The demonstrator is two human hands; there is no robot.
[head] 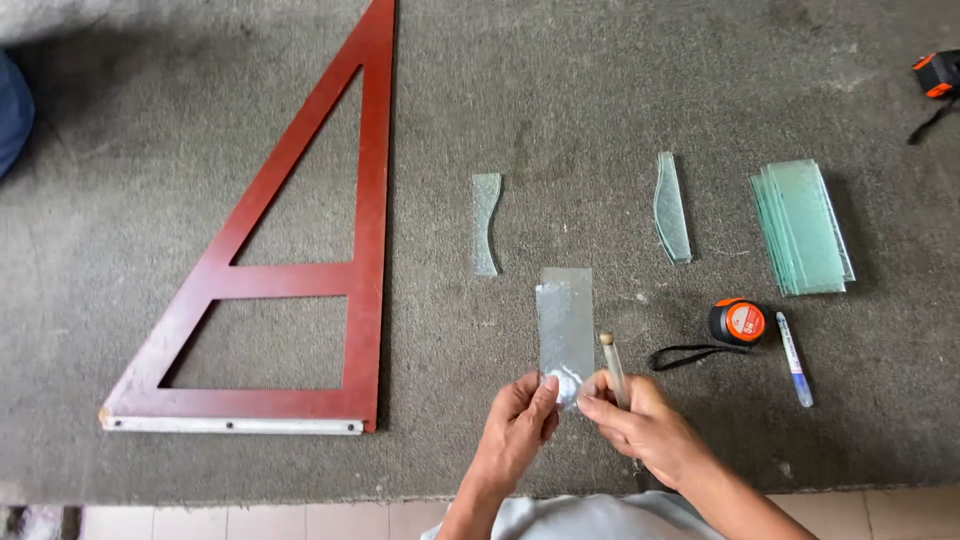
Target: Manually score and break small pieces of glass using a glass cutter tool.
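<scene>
My left hand [518,420] and my right hand [640,425] both pinch the near end of a small clear glass strip [565,318] that lies lengthwise on the grey felt-covered table [500,120]. In my right hand I also hold a thin glass cutter [612,366], its brass head pointing away from me beside the strip's right edge. Two curved glass offcuts lie farther away: one [485,222] left of the strip, one [671,208] to its right.
A stack of rectangular glass strips [802,226] lies at the right. A black-and-orange tape measure [736,322] and a white marker [794,358] sit near my right hand. A large red wooden triangle square [366,260] lies at the left. Another orange tool [937,73] sits far right.
</scene>
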